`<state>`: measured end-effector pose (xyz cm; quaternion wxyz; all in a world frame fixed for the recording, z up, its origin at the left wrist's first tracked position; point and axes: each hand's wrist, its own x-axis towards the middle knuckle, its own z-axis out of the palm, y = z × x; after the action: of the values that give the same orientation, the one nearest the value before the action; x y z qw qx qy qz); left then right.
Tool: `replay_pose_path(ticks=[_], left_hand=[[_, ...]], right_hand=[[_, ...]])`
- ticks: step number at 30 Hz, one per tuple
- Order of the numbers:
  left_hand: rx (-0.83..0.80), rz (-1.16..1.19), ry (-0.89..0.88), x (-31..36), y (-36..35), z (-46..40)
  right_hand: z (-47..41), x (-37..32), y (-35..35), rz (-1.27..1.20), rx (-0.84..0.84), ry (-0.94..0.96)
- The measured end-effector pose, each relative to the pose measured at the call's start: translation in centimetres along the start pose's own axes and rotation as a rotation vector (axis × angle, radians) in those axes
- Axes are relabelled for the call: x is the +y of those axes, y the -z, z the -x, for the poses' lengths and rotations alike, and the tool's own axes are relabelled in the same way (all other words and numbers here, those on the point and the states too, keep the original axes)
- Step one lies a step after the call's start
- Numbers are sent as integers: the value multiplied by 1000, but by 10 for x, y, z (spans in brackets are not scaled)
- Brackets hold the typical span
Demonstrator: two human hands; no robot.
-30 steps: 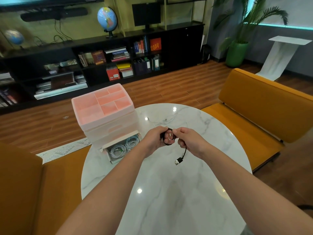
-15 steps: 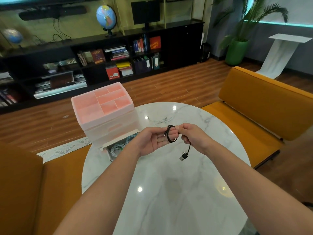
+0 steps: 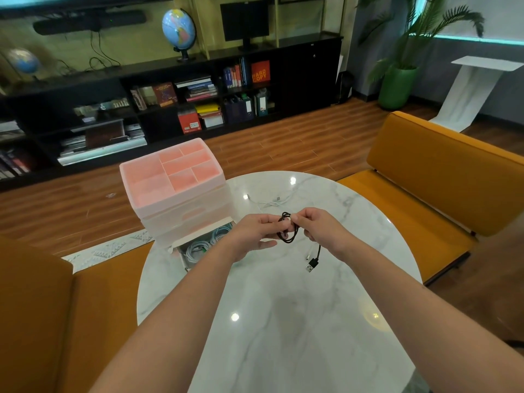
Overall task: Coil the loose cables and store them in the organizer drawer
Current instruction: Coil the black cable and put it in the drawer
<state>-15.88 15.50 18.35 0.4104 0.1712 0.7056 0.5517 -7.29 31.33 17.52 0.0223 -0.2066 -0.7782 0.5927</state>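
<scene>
Both hands are raised above the round marble desk and meet over its far half. The left hand holds a small coil of black cable at its fingertips, with fingers curled around the loops; the right hand pinches the same coil from the opposite side, so the two hands nearly touch with the coil between them. A short tail of the black cable hangs below the right hand and ends in a USB plug — it hangs free, and whether it touches the desk cannot be told. Just beside that plug a thin white connector is visible; what it belongs to cannot be told. Beyond the hands, a loose white cable lies uncoiled on the desk. To the left of the left hand stands a translucent organizer with a pink compartmented top — its bottom drawer is pulled out toward the person and holds several coiled white cables. Orange seating sits to the right of the right hand, past the desk edge.
</scene>
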Motion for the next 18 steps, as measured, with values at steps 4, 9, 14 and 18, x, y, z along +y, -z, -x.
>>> replay_pose_path(ticks=[4, 9, 14, 18], left_hand=[[84, -26, -61, 1, -6, -3], [277, -171, -150, -5, -11, -12], [396, -530, -207, -15, -13, -18], [262, -335, -188, -13, -6, -14]], right_hand=[[-2, 1, 1, 26, 16, 8], [-4, 3, -2, 98, 49, 13], [-5, 4, -5, 131, 53, 0], [-4, 8, 0, 154, 67, 0]])
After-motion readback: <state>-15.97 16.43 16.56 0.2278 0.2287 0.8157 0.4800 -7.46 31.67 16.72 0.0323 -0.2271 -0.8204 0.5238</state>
